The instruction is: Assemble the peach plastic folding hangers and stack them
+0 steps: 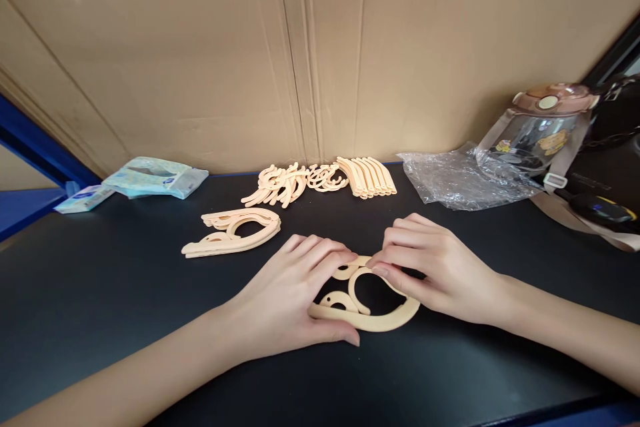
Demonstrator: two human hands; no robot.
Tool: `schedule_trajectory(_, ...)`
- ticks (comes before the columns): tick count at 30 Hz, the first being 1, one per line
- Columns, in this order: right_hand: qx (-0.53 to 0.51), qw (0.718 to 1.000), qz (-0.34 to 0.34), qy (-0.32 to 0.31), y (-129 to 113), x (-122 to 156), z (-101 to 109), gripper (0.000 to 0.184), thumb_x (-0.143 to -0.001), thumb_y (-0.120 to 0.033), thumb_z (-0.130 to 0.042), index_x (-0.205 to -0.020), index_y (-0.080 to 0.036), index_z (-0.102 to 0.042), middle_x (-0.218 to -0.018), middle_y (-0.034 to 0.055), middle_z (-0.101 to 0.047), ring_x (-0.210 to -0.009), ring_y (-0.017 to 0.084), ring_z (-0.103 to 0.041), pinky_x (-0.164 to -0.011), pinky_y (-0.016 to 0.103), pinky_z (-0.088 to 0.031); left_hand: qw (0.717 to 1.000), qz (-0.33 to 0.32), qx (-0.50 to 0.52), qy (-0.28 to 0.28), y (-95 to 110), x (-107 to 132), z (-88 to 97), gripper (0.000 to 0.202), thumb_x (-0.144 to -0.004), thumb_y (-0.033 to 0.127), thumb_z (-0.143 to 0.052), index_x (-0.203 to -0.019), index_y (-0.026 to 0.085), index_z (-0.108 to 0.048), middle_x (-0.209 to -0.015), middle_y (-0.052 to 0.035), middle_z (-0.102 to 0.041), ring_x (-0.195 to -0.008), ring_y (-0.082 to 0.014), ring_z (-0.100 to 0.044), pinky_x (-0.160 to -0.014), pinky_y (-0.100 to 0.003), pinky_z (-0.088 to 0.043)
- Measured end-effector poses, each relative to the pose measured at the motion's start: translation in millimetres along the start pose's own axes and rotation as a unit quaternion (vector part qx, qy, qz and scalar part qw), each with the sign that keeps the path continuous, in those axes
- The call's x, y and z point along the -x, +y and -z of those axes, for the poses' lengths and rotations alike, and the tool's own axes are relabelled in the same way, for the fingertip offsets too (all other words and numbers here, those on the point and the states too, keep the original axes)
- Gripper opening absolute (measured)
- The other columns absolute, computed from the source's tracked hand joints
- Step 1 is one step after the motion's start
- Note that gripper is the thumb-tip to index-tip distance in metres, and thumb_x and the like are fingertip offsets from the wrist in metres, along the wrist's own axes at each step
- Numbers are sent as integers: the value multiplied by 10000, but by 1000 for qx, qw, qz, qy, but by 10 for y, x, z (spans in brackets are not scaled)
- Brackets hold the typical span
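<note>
- Toward the front edge of the black table point(125, 320), about midway between its side edges, a pale, curved hanger point(383, 321) lies flat between two bare hands.
- The left hand point(293, 287) closes around the hanger's left end, fingertips on its far rim and thumb along its near rim.
- The right hand point(440, 263) is curled, its thumb and forefinger pinching the far rim, close to the left fingertips.
- Farther back and to the left, a stack point(250, 243) of similar hangers lies apart from the hands.
- Along the middle of the back edge, three groups of pale parts sit side by side: a loose heap point(297, 185), some small hooks point(336, 185) and a neat row of strips point(367, 177).
- At the back left corner are two soft packets point(150, 177).
- Toward the back right corner, a clear plastic bag point(450, 180) lies beside a strapped bottle point(545, 137).
- Behind the back edge rises brown cardboard point(225, 80).
</note>
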State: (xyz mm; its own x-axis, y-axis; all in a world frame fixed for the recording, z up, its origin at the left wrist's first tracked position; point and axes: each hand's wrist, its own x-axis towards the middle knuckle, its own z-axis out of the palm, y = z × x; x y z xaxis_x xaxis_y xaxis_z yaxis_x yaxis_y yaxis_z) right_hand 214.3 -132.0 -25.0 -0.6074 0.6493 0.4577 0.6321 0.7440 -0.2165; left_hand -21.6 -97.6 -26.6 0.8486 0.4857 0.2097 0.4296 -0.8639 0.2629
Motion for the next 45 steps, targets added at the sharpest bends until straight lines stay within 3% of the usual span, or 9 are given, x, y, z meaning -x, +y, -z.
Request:
schedule_trajectory(4,-4,999,-6,48,22,-11,63,217,-958,-213,-489,-857,-157,-673,-725,18,-612,-679,135,-482,-689,310,-335,999,-17,-33,-25,44,-6,85,769,-688,619,-732,-1269,169,-505,-1111,-52,-612,-966,-227,-564,-853,-352,-415)
schedule_trajectory(9,0,996,-12,89,47,2,89,210,-951,-200,-493,-841,-164,-667,-721,20,-639,-661,134,-518,-697,319,-351,995,-5,-99,-32,-11,24,325,609,-684,455,-736,-1205,196,-558,-1086,-48,-601,-950,-247,-565,-845,-363,-409)
schedule_trajectory(13,-1,997,-8,77,73,25,48,201,-948,-197,-494,-842,-171,-663,-717,16,-637,-666,134,-523,-716,317,-357,986,55,-153,23,-316,134,617,532,-757,456,-645,-1229,241,-527,-1195,-41,-566,-1043,-263,-529,-904,-366,-371)
schedule_trajectory(19,-22,999,-21,11,78,14,-11,216,-960,-210,-474,-854,-178,-659,-701,5,-595,-662,129,-483,-756,317,-360,971,215,-78,68,-815,465,865,544,-812,590,-563,-1212,226,-506,-1181,-40,-539,-1034,-243,-497,-905,-328,-382)
schedule_trajectory(23,-59,997,-34,-23,81,-20,-59,215,-965,-208,-466,-869,-186,-657,-712,5,-593,-661,129,-488,-789,327,-367,966,250,-45,55,-958,591,890,542,-805,606,-564,-1182,218,-537,-1151,-24,-573,-1021,-244,-510,-886,-307,-393)
schedule_trajectory(28,-87,993,-52,-63,103,-30,-110,223,-972,-224,-463,-859,-189,-652,-717,1,-584,-664,127,-500,-824,333,-367,967,247,-24,59,-1013,616,869,552,-790,603,-578,-1186,220,-556,-1168,-9,-585,-1049,-247,-526,-928,-326,-389)
schedule_trajectory(40,-86,992,-57,-75,101,-56,-124,234,-973,-231,-455,-851,-196,-652,-709,-4,-583,-659,127,-518,-843,338,-378,973,228,22,38,-1101,650,729,560,-807,544,-607,-1258,220,-530,-1262,-38,-528,-1148,-259,-497,-1032,-384,-345)
schedule_trajectory(45,-82,992,-53,-77,101,-58,-117,232,-972,-233,-455,-858,-202,-655,-716,-1,-596,-667,133,-540,-844,337,-382,968,247,45,26,-1077,665,724,684,-779,592,-620,-1345,249,-450,-1356,-26,-492,-1208,-261,-471,-1043,-391,-341)
